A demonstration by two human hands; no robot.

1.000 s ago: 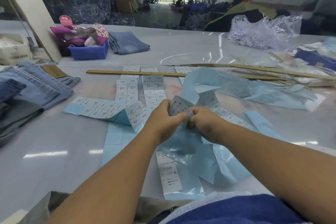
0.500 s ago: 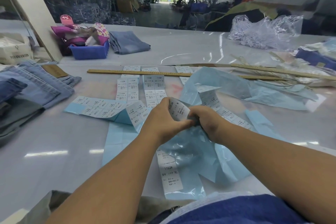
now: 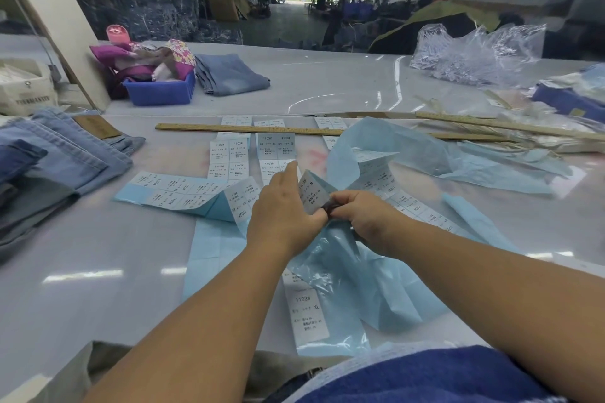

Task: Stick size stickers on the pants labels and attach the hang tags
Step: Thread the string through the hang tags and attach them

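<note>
**Both hands peel a size sticker off its blue backing**

Both hands meet over the middle of the table, working one label. Left hand (image 3: 284,211) pinches the white size sticker (image 3: 312,192), marked M, between thumb and curled fingers, with its forefinger stretched up behind the sticker's far edge, probably to keep the sticker from curling back onto itself. Right hand (image 3: 361,218) is curled tight just beside it, gripping the crumpled blue backing paper (image 3: 347,275) so that the two can be pulled apart; something small and dark sits at the fingertips, too blurred to name.

Sticker sheets (image 3: 229,157) lie in rows just beyond the hands, seemingly sorted by size, with a wooden ruler (image 3: 248,128) across their far ends, likely as a weight. One XL sticker (image 3: 307,317) remains on a strip near the body. Spent backing (image 3: 458,157) is pushed off to the right.

Folded jeans (image 3: 65,154) wait at the left, their leather patch (image 3: 96,127) facing up, well apart from the hands. No hang tags can be made out with certainty. Judging by this, the sticker is nearly free and goes to a pants label next.
</note>
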